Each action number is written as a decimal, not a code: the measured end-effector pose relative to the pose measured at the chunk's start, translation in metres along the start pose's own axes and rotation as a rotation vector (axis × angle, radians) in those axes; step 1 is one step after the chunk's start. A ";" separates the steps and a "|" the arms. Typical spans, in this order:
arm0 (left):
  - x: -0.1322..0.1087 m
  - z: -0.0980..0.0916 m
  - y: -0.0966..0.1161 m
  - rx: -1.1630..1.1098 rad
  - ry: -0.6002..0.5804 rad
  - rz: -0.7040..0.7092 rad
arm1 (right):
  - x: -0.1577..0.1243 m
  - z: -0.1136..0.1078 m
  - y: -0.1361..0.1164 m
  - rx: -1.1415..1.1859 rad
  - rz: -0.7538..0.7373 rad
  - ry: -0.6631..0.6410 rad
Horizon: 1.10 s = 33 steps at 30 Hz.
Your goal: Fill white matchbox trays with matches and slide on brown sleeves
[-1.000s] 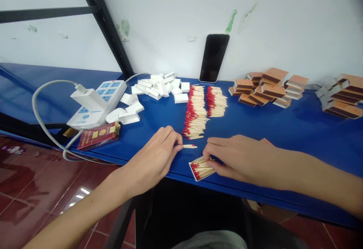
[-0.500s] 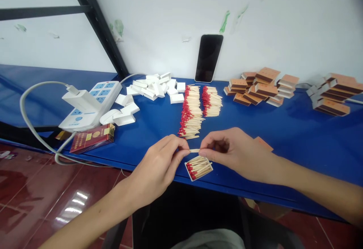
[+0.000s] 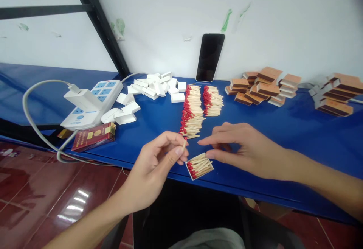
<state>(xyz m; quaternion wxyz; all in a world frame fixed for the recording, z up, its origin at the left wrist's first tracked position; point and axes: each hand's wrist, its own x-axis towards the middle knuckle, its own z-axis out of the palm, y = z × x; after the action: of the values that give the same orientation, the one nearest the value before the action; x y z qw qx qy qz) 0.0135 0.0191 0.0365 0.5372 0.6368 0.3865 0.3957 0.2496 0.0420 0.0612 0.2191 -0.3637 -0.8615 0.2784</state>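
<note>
Between thumb and fingers, my left hand [image 3: 161, 162] pinches a matchstick [image 3: 184, 142], its red head pointing up. Just right of it is a small white matchbox tray [image 3: 195, 178] filled with red-tipped matches [image 3: 201, 164]. My right hand [image 3: 244, 147] hovers over the tray's right side, thumb and forefinger apart, nothing visible between them. Beyond my hands lie two rows of loose matches, a longer left pile [image 3: 193, 112] and a shorter right pile [image 3: 213, 101], heads to the left.
White empty trays [image 3: 154, 85] are heaped at the back left. Orange matchbox sleeves [image 3: 255, 86] are stacked at the right, with more boxes [image 3: 337, 94] farther over. A phone [image 3: 210, 57] leans on the wall. A power strip [image 3: 90, 105] and red carton [image 3: 93, 137] sit left.
Both hands held the match level between them earlier. My right hand has let go and moved slightly away with its fingers parted; the match now stands tilted up in my left hand.
</note>
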 end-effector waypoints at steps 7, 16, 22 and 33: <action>0.008 0.015 -0.012 0.189 0.152 0.226 | 0.005 0.016 -0.015 0.238 0.004 0.263; 0.028 -0.013 -0.029 0.949 0.020 0.318 | -0.018 0.023 -0.005 -0.546 -0.399 0.099; 0.039 -0.003 -0.026 1.146 -0.084 0.284 | -0.001 0.011 0.013 -0.599 -0.276 0.068; 0.021 -0.012 -0.008 1.268 -0.316 0.212 | 0.033 0.018 0.032 -0.573 -0.179 -0.072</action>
<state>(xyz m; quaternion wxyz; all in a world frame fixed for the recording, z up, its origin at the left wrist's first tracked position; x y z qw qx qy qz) 0.0097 0.0436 0.0318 0.0665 0.9145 0.3966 0.0439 0.2344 0.0793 0.0334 0.1007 -0.3231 -0.9408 0.0165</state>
